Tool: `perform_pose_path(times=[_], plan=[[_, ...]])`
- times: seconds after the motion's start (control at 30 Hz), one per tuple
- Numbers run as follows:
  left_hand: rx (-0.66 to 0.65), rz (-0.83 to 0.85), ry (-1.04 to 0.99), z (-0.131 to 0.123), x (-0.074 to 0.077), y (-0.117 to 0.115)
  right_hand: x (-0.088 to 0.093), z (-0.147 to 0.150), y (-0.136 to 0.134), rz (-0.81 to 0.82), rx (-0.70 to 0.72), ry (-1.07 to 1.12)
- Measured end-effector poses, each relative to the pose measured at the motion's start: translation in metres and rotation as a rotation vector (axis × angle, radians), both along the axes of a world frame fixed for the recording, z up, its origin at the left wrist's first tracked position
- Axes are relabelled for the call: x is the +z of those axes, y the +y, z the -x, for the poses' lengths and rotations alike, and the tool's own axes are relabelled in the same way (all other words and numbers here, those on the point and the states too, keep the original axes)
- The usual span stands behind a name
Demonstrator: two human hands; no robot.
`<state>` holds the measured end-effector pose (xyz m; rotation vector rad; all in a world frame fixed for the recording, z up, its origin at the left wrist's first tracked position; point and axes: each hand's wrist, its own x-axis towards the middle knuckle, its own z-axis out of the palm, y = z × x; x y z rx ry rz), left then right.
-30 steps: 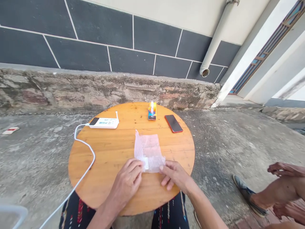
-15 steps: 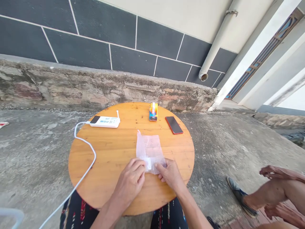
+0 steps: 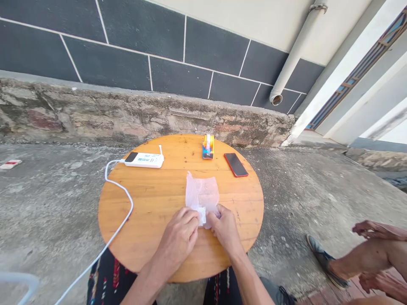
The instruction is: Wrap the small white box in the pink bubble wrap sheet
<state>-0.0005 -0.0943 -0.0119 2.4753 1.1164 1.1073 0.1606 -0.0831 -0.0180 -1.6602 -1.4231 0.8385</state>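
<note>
Left hand: my left hand (image 3: 178, 236) has its fingers curled down on the near end of the plastic bag (image 3: 203, 194), pinching it against the desk (image 3: 149, 203).
Right hand: my right hand (image 3: 224, 228) is closed on the same end of the plastic bag, thumb side turned in, and almost touches the left one.
Change: a second ago my hands were apart, one at each near corner. Now they have drawn together at the middle of that end.
Plastic bag: it lies flat on the middle of the desk, toward the desk's near edge. Its near end is bunched into a small white wad between my fingers, and it looks narrower and shorter than before.
Meaning: I judge the fold or gather at the near end is under way, with the far half still loose and flat.
Far side of desk: a tape dispenser (image 3: 208, 147) and a red phone (image 3: 235, 164) have stayed where they were.
Left side of desk: a white power strip (image 3: 144, 159), its cable (image 3: 122, 199) trailing off the desk's edge.
Right of desk: another person's leg (image 3: 375, 250) and shoe (image 3: 321, 258), well apart from it.
</note>
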Motion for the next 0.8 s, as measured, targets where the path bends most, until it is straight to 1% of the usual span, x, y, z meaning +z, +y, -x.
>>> perform_pose_path(times=[0.1, 0.17, 0.3, 0.43, 0.5, 0.57, 0.7, 0.8], plan=[[-0.006, 0.003, 0.013, 0.000, 0.001, 0.000, 0.001, -0.001, -0.001, 0.038, 0.048, 0.102], [-0.010, 0.008, 0.017, 0.000, 0.001, 0.000, 0.003, -0.001, -0.001, 0.031, 0.068, 0.143], [-0.016, 0.012, 0.024, 0.001, 0.003, 0.001, 0.005, 0.000, -0.003, -0.030, 0.100, 0.161], [-0.014, 0.031, 0.058, 0.000, 0.005, 0.003, 0.007, 0.002, -0.009, -0.119, 0.092, 0.127], [-0.018, 0.039, 0.069, -0.001, 0.006, 0.004, 0.008, 0.003, -0.013, -0.192, 0.088, 0.048], [-0.021, 0.041, 0.062, -0.001, 0.006, 0.005, 0.009, 0.006, -0.016, -0.300, 0.110, -0.080], [-0.039, 0.031, 0.012, 0.002, 0.007, 0.004, 0.012, 0.010, -0.021, -0.496, 0.201, -0.292], [-0.066, 0.037, -0.049, 0.004, 0.008, 0.003, 0.016, 0.010, -0.023, -0.563, 0.277, -0.410]])
